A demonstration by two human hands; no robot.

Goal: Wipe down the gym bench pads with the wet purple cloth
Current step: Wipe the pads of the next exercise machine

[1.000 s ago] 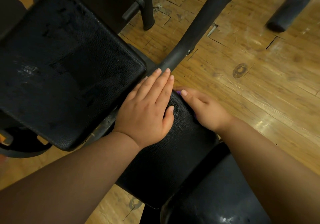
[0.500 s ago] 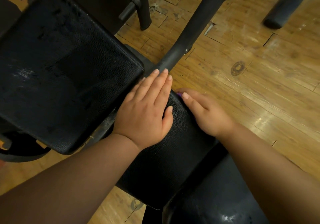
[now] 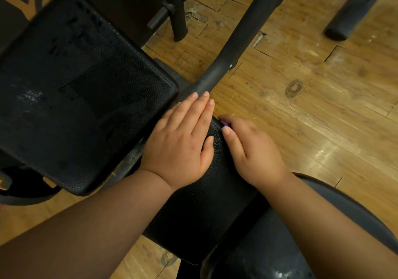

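A black textured seat pad (image 3: 206, 209) runs from the middle of the view toward the bottom. My left hand (image 3: 178, 140) lies flat on its far end with straight fingers. My right hand (image 3: 252, 149) curls over the pad's right edge and grips the purple cloth (image 3: 225, 123), of which only a small scrap shows beside the fingertips. The larger black back pad (image 3: 75, 89) fills the left side, with pale smears on its surface.
A black frame tube (image 3: 239, 41) slants from the pads to the top of the view over the wooden floor (image 3: 312, 110). Another black leg (image 3: 355, 9) stands at the top right, a thin post (image 3: 176, 9) at the top middle. A dark round object (image 3: 265, 257) sits at the bottom.
My right hand has slid a little nearer along the pad's right edge, and the cloth scrap shows slightly more. My left hand has stayed flat on the pad.
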